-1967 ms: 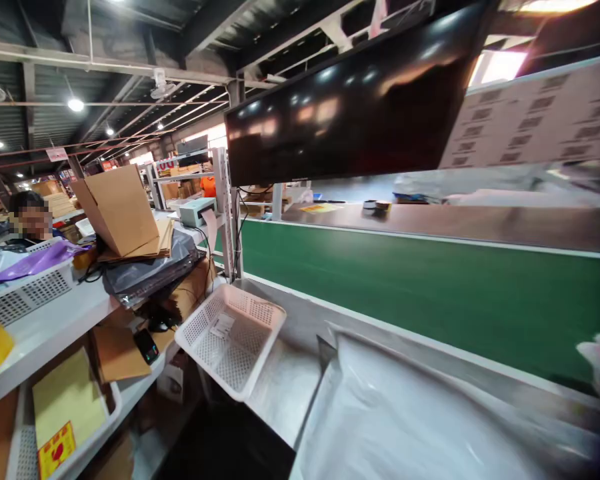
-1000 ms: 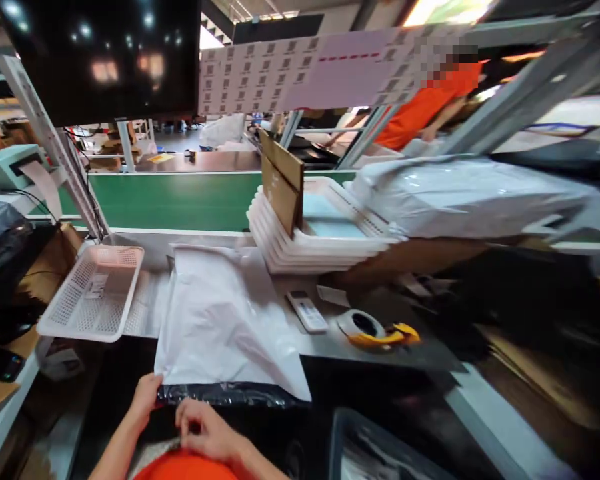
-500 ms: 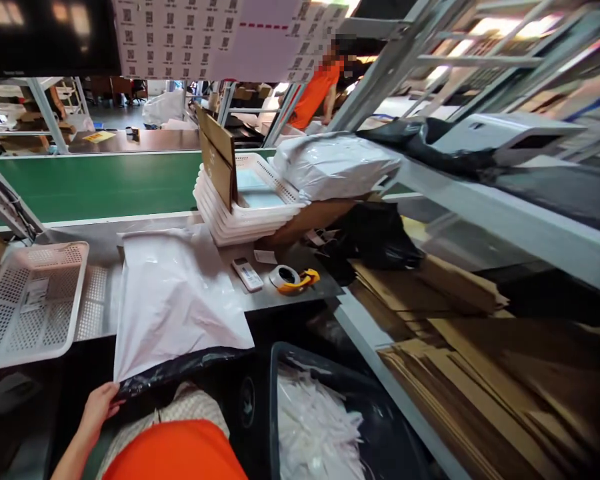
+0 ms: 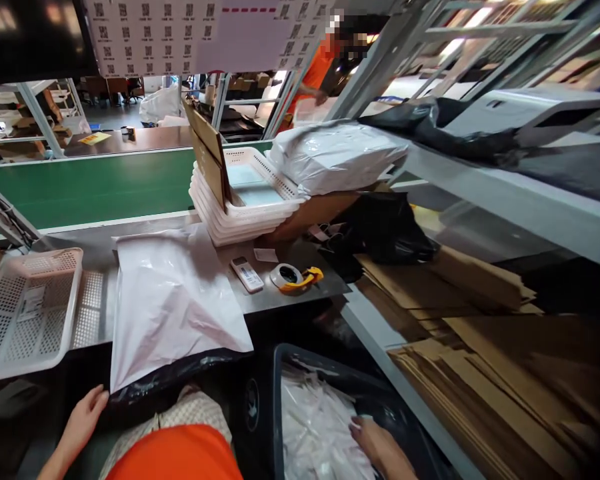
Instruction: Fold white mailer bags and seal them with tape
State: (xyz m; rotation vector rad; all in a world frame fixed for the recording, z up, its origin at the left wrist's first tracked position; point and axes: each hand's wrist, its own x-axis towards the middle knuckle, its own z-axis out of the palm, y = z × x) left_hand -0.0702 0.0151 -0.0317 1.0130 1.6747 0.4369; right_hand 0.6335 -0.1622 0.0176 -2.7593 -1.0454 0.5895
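Note:
A stack of white poly mailer bags lies on the steel bench, its black open edge hanging over the front. My left hand rests at that black edge's left corner, fingers loosely spread. My right hand reaches down into a black bin at my right, touching the white plastic strips heaped inside. I cannot see whether it grips any.
An empty white perforated basket sits left of the bags. Behind them stand stacked white baskets, a small remote-like device and a yellow tape dispenser. A green conveyor runs behind. Flat cardboard fills the right. A person in orange works beyond.
My view swung right from the screen and down to the bench. My right hand left the bag's edge and has come down into the black bin; my left hand stays at the bag's corner.

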